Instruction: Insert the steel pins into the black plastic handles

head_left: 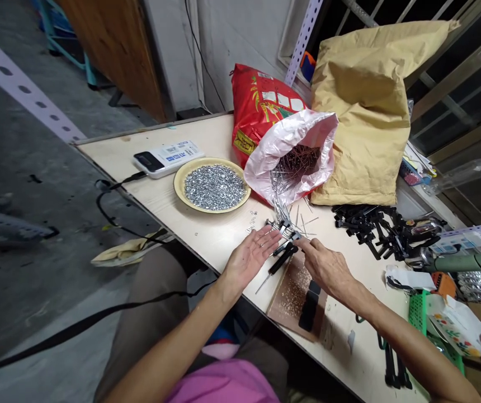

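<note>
My left hand [249, 256] lies palm up and open on the pale table [207, 229], fingers stretched toward a small pile of long metal screws [284, 215]. My right hand [326, 267] reaches to the same spot, fingertips pinched on a black plastic part [283, 258] with a metal piece at its top. The screws spill from a white plastic bag [293, 154] lying open on the table.
A yellow dish of small silver nuts [214, 186] sits by a white scale [167, 157]. Red sack [257, 106] and tan sack [362, 112] stand behind. Black plastic parts [370, 226] are heaped to the right, with a green basket [419, 310] and brown board [293, 294] nearby.
</note>
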The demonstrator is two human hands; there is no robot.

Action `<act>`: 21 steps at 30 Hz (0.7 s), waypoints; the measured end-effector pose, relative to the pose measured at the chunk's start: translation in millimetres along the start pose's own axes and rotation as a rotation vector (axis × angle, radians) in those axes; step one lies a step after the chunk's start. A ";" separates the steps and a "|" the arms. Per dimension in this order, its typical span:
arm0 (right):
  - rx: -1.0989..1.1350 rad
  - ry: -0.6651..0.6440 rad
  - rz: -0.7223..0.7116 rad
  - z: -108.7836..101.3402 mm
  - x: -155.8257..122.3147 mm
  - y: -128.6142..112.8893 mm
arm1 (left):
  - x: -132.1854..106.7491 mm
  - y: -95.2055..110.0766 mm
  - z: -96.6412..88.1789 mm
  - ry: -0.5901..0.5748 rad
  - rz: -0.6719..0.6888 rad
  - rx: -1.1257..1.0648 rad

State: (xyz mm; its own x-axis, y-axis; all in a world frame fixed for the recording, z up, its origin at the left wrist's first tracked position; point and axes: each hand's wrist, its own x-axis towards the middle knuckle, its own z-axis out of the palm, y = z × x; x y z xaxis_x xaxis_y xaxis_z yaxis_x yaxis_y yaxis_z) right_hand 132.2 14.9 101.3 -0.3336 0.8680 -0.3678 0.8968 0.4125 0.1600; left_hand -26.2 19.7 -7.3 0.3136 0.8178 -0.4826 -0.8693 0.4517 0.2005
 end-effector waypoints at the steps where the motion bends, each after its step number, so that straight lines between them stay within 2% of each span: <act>1: 0.026 0.022 -0.005 0.0 0.8 0.5 | -0.6 1.5 0.1 -0.005 0.011 -0.007; 5: 0.126 0.115 -0.066 4.3 6.5 -1.5 | -2.2 1.4 -0.1 -0.066 0.004 -0.023; 8: 0.145 0.238 -0.145 12.1 11.3 -7.5 | -3.6 -1.9 1.3 -0.108 0.006 -0.050; 14: 0.071 0.436 -0.152 22.1 14.8 -17.2 | -12.0 -0.3 10.1 -0.091 0.032 -0.151; 17: 0.035 0.484 -0.162 23.2 15.3 -18.5 | -15.8 1.1 13.3 -0.077 0.049 -0.170; 21: 0.022 0.501 -0.175 23.3 15.9 -19.7 | -17.7 -0.2 13.8 -0.114 0.088 -0.121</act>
State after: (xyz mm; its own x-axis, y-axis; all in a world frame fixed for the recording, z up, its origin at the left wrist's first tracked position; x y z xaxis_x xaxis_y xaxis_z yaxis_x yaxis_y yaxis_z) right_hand 115.9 14.1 70.9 -0.5723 0.8144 0.0963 0.8192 0.5622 0.1139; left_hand -26.3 10.0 13.0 0.2692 0.8905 -0.3668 -0.9329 0.3357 0.1304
